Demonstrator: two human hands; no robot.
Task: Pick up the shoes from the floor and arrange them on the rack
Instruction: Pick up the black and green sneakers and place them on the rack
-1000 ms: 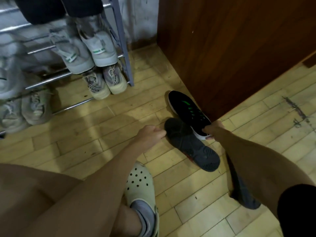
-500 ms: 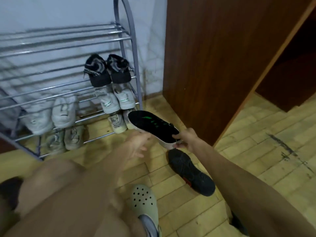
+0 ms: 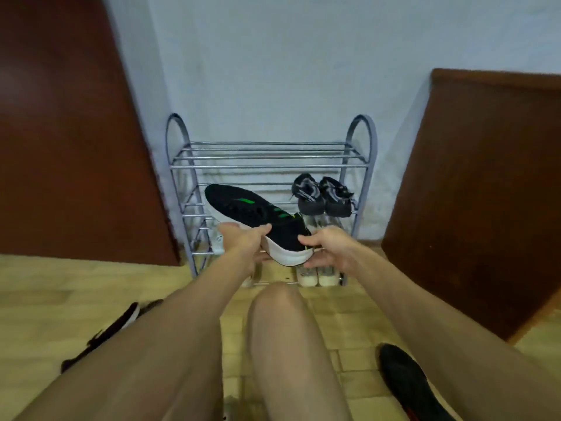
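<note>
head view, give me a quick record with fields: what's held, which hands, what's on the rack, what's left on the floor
held: black shoe with green marks, white sole, in the air in front of the rack
left hand: grips its side
right hand: grips its heel
on rack: dark pair on a middle shelf, right side; pale pair at bottom right
floor: second black shoe at lower right; blurred dark shoe at left

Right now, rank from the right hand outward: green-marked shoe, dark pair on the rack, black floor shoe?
1. green-marked shoe, gripped by the right hand.
2. dark pair, right side of the rack.
3. black floor shoe, bottom right corner.
</note>
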